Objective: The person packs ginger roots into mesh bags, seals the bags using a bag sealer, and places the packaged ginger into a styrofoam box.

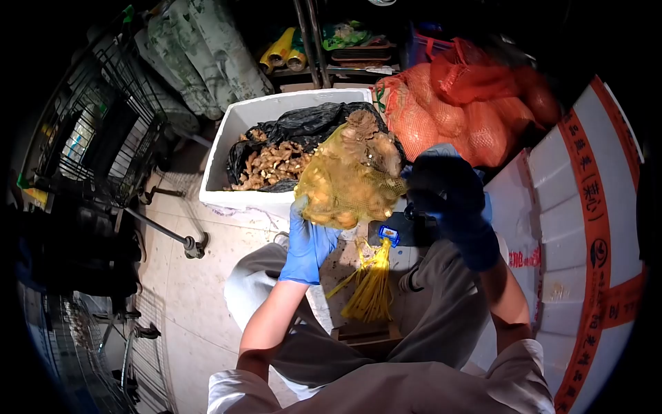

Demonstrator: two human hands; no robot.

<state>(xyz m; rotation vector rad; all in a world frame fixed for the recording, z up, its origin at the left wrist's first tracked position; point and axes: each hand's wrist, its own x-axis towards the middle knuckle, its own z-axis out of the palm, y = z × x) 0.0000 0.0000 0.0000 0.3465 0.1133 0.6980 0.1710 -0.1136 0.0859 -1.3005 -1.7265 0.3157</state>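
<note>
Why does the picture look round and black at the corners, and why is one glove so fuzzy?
Head view: a wide fisheye lens bends the edges and leaves the corners black; the white foam box curves. Head view: the right hand in its dark glove looks smeared by motion blur and sits in shadow, while the left hand under the yellow mesh bag is sharper and better lit.

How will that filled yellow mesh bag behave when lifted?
The yellow mesh bag of ginger pieces probably sags and shifts, since its net bulges unevenly. It looks fairly heavy: the blue-gloved left hand supports it underneath while the right hand grips the neck.
</note>
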